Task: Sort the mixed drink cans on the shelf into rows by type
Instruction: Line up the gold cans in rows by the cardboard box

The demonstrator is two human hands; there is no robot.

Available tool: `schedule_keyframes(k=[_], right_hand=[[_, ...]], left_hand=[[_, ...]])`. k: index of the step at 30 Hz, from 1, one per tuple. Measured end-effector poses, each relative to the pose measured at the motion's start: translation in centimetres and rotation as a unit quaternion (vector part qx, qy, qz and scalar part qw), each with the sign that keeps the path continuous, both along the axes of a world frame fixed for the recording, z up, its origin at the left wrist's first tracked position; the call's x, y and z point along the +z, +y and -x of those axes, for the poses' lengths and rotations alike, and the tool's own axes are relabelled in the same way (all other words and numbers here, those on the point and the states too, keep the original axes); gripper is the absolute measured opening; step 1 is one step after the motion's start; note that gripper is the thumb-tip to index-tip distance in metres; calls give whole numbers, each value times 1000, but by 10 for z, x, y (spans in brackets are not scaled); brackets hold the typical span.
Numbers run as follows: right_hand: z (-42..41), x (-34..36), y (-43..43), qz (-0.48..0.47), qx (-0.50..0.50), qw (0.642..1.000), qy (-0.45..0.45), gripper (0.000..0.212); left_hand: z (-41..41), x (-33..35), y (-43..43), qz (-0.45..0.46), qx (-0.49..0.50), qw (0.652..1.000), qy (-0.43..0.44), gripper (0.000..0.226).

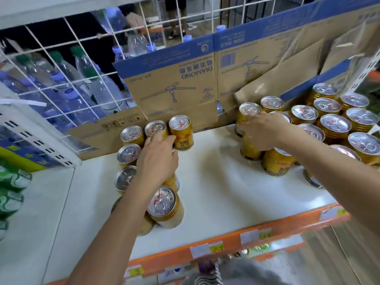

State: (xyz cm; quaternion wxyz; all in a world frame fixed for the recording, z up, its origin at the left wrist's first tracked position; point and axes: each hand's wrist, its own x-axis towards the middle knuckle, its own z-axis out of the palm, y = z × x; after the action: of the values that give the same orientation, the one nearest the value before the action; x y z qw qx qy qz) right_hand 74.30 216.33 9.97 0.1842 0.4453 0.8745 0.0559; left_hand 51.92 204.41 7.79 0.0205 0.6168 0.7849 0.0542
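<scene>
Gold cans stand upright on the white shelf (pixel 216 182) in two groups, well apart, with a bare strip of shelf between them. The left hand (pixel 158 159) lies over the left group (pixel 131 134), fingers (pixel 166 139) curled down over a covered can (pixel 173 183) of which only a bit of gold side shows; they seem to grip it, their tips touching the back-row cans. The right hand (pixel 265 132) is at the near-left edge of the right group (pixel 335 124), fingers wrapped round the top of an edge can (pixel 249 150) from above. That can's long axis is vertical and its base seems to be on the shelf. The rows on the left lie straight to the left of it across the bare strip, so carrying it there would probably call for a short lift and a sideways move, kept upright. The right hand has it already; the left is nearer the rows.
</scene>
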Motion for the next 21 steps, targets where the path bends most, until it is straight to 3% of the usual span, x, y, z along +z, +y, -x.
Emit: schedule_keyframes(k=[6, 10, 17, 21], right_hand=[[25, 2, -9, 78, 27, 988, 133, 61], [64, -6, -19, 104, 32, 970, 219, 65], [103, -19, -31, 48, 26, 969, 240, 76], [102, -18, -32, 89, 24, 964, 248, 76]], left_hand=[[11, 0, -11, -24, 18, 1000, -3, 36], [12, 0, -16, -52, 4, 999, -2, 32], [20, -6, -17, -83, -4, 996, -15, 32], [17, -10, -18, -89, 12, 996, -6, 34]])
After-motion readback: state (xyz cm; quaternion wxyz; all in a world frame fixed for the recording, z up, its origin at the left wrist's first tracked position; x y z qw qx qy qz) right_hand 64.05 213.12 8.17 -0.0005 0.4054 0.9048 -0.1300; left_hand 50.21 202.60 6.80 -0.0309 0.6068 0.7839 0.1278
